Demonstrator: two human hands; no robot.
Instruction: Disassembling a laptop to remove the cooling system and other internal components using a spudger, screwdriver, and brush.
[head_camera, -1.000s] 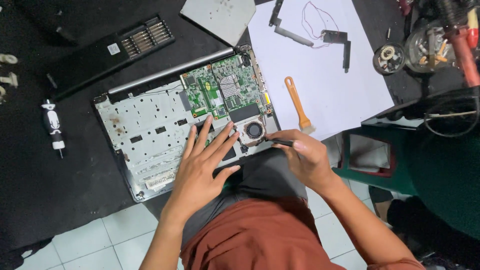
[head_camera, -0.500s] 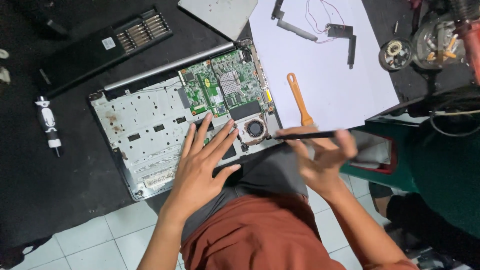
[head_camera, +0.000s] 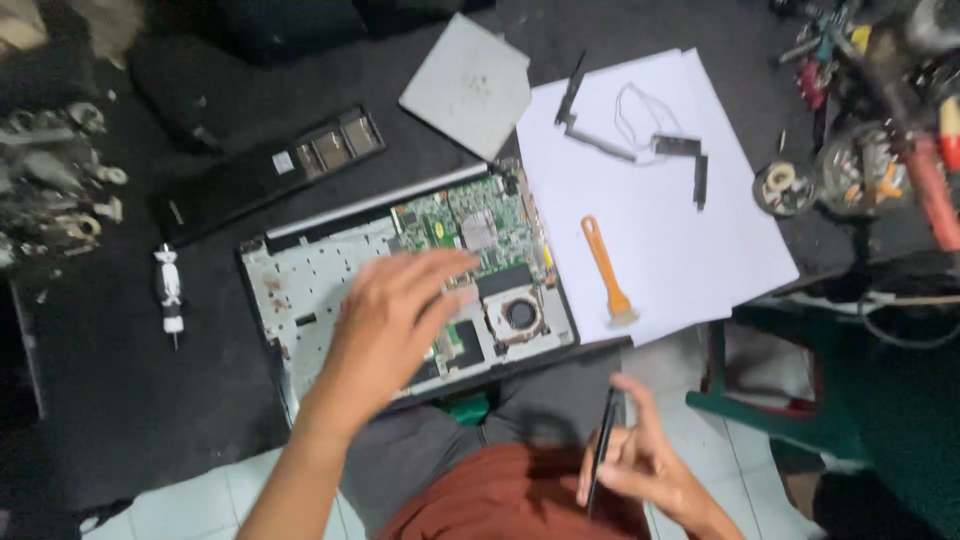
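Left hand (head_camera: 385, 325) now lifted off laptop (head_camera: 400, 280)

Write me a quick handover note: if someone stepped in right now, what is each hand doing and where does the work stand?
Left hand: open, blurred, hovering over the opened laptop base.
Right hand: by the lap, holding a thin black tool.
Done: laptop bottom cover off, green circuit board and fan exposed; black cabled parts and orange-handled brush on the white paper.
Left: board and fan still seated in the base.
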